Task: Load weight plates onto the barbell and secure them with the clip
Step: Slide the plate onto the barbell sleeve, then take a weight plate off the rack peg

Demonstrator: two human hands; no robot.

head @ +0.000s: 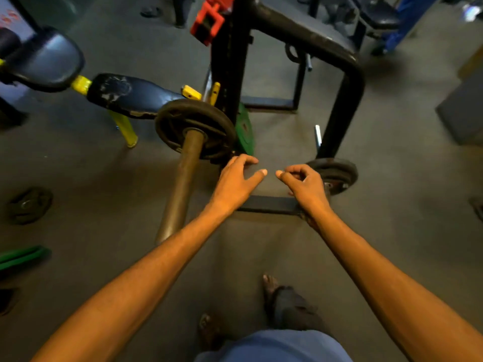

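The barbell sleeve [183,178] points toward me, a brownish steel tube with one black weight plate [172,121] seated at its far end. My left hand [235,181] hovers just right of that plate, fingers spread and empty. My right hand [305,184] floats beside it, fingers loosely curled, holding nothing, just left of black plates [339,171] stored low on the rack. A green plate [245,129] stands behind the loaded plate. A red clip [209,19] sits high on the black rack upright [230,74].
A small black plate [28,205] lies on the floor at left, and green plates [21,257] lie further down. A bench with black pads and yellow legs [125,126] stands at left. The rack's base bar [269,205] crosses under my hands. My feet [277,296] are below.
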